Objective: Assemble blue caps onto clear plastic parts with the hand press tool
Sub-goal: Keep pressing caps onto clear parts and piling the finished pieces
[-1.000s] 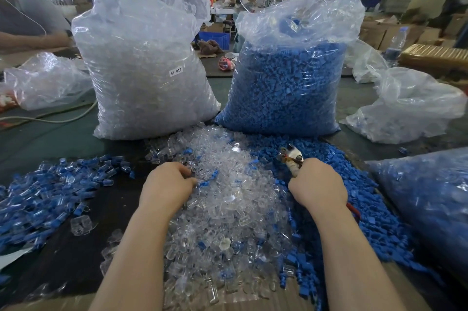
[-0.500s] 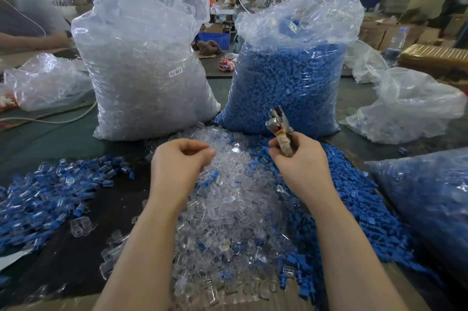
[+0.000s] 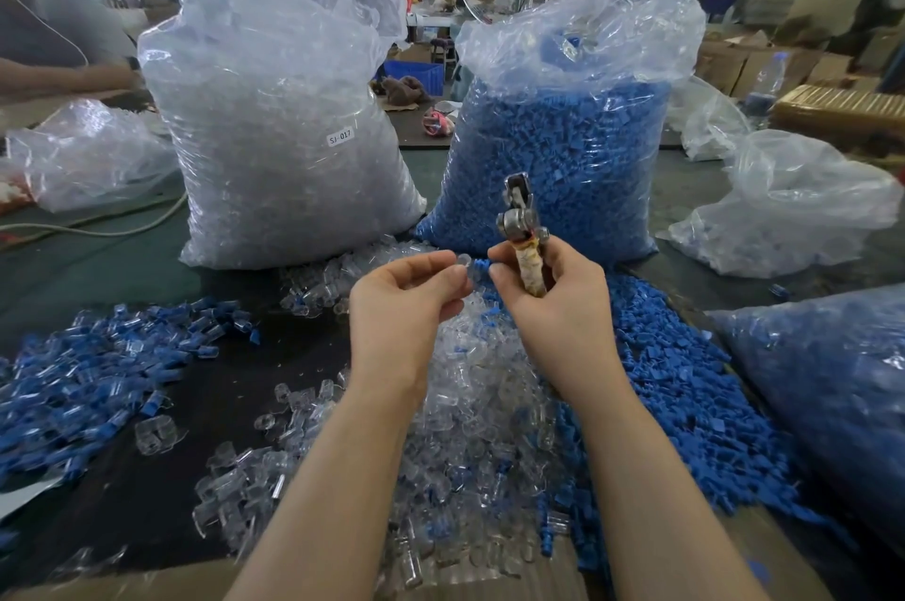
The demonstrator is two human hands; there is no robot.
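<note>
My left hand point(image 3: 404, 301) pinches a small clear plastic part point(image 3: 465, 266) between thumb and fingertips, raised above the pile of loose clear parts point(image 3: 470, 429). My right hand point(image 3: 553, 301) grips the hand press tool point(image 3: 521, 233), its metal head pointing up and its taped handle in my palm. Its thumb and forefinger also pinch a blue cap point(image 3: 482, 266) right next to the clear part. A heap of loose blue caps point(image 3: 676, 385) lies to the right of the clear pile.
A tall bag of clear parts point(image 3: 284, 135) and a tall bag of blue caps point(image 3: 563, 145) stand behind the piles. Assembled blue-and-clear pieces point(image 3: 98, 365) lie at the left. More bags point(image 3: 832, 404) sit at the right. Another person's arm point(image 3: 63, 76) is at far left.
Both hands rose from the piles and came together. The left hand now holds a clear part, the right a blue cap beside it, with the tool turned upright.
</note>
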